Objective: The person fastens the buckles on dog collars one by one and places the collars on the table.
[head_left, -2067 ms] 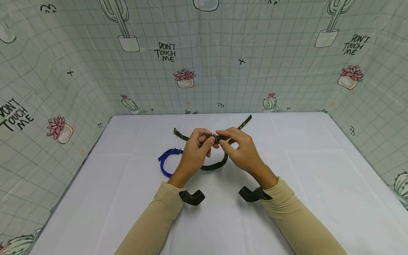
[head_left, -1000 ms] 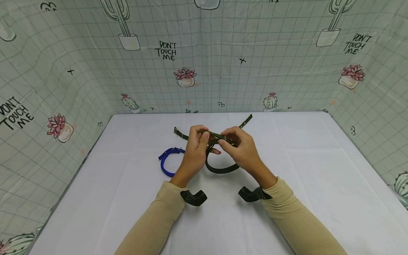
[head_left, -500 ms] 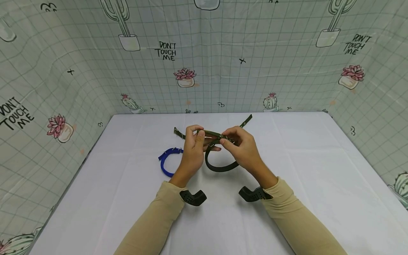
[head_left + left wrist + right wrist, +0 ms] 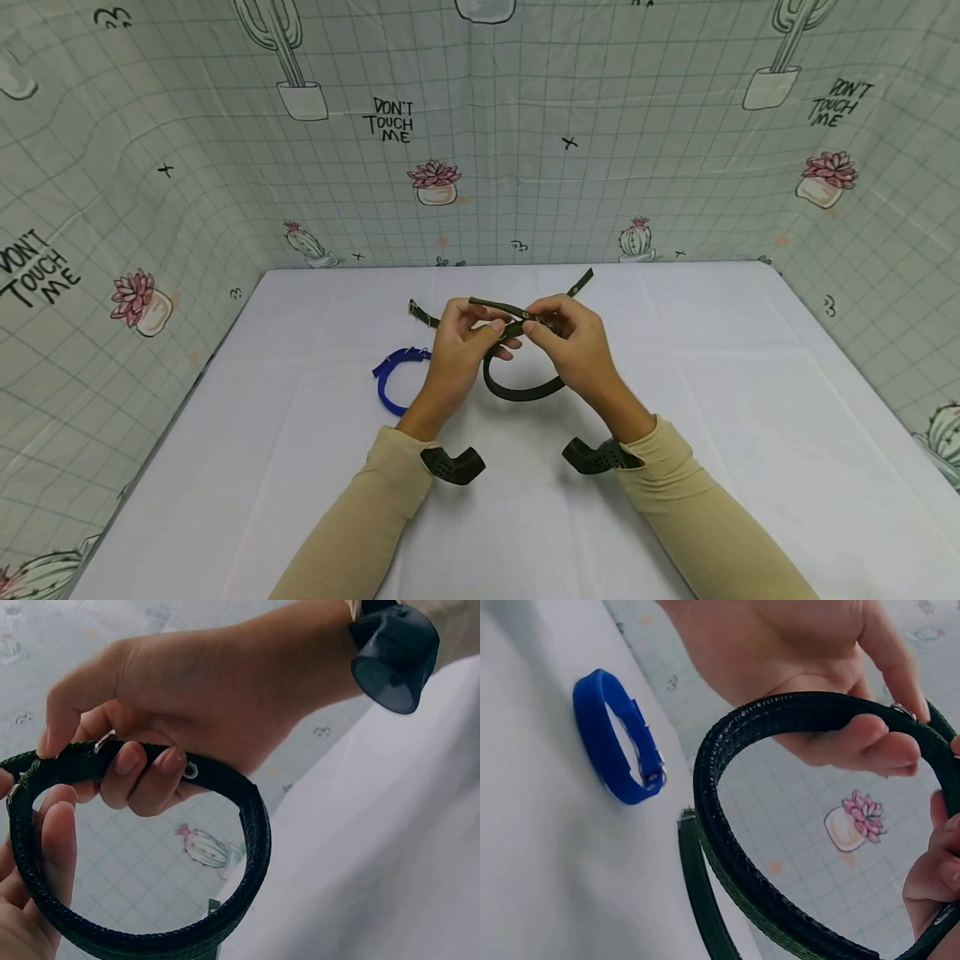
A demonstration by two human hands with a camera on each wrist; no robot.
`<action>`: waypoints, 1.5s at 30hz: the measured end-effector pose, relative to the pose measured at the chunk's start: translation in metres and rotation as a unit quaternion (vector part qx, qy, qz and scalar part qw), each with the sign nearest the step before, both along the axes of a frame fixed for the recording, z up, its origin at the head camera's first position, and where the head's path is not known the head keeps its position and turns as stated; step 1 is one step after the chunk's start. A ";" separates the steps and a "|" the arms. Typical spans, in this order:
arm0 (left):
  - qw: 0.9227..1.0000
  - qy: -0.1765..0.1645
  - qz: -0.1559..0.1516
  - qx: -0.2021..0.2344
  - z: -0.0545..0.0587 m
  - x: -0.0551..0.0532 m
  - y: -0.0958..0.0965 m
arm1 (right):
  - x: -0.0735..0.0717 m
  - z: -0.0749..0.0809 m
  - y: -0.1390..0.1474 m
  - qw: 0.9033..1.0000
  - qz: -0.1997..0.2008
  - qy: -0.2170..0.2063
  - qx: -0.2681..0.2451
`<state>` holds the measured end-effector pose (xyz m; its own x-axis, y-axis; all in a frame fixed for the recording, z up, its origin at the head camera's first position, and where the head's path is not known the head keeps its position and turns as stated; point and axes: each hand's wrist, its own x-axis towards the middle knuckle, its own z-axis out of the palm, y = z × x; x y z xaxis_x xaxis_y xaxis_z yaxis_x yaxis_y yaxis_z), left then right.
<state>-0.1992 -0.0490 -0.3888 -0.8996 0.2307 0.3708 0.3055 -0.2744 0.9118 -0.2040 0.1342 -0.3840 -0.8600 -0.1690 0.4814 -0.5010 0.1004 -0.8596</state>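
Though in each grip [image 4: 459, 354] [image 4: 577, 346], collar [image 4: 522, 395] mostly below.

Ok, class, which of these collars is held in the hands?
The looped green collar, held between left hand and right hand. The blue collar lies on the table; the other green collar lies beyond, its ends apart.

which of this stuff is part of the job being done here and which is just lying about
In the job, as it seems:
- dark green collar, looped and held up
- left hand and right hand, both gripping it

Just lying about, for now:
- blue collar, on the table
- loose green strap, partly hidden behind the hands
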 end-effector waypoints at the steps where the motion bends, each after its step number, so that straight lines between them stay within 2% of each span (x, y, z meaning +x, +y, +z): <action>1: 1.000 0.000 -0.001 -0.007 0.000 0.001 0.001 | 0.000 0.000 0.000 1.000 -0.001 0.001 -0.004; 5: 0.998 0.012 0.020 -0.063 -0.001 0.002 0.004 | 0.000 -0.001 -0.001 1.000 0.000 0.003 -0.016; 9: 0.991 0.033 0.057 -0.117 -0.003 0.004 0.006 | 0.001 -0.001 -0.002 0.999 0.010 0.003 -0.032; 18: 0.979 0.082 0.103 -0.158 -0.007 0.004 0.008 | 0.000 -0.002 -0.005 0.997 0.029 -0.015 -0.063; 23: 0.971 0.120 0.113 -0.171 -0.008 0.005 0.007 | 0.001 -0.002 -0.006 0.995 0.048 -0.029 -0.081; 27: 0.958 0.170 0.121 -0.198 -0.010 0.004 0.008 | 0.001 -0.001 -0.005 0.995 0.050 -0.029 -0.078; 30: 0.945 0.193 0.136 -0.225 -0.011 0.004 0.010 | 0.001 -0.001 -0.003 0.996 0.046 -0.031 -0.069; 38: 0.923 0.212 0.164 -0.276 -0.008 0.005 0.012 | 0.000 0.000 -0.001 0.998 0.031 -0.036 -0.044; 45: 0.898 0.236 0.182 -0.323 -0.005 0.008 0.010 | 0.000 0.000 -0.002 0.997 0.043 -0.053 -0.044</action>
<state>-0.1913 -0.0393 -0.3938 -0.7365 0.2578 0.6253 0.6625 0.4614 0.5901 -0.2043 0.1323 -0.3835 -0.8909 -0.2053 0.4051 -0.4106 -0.0171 -0.9117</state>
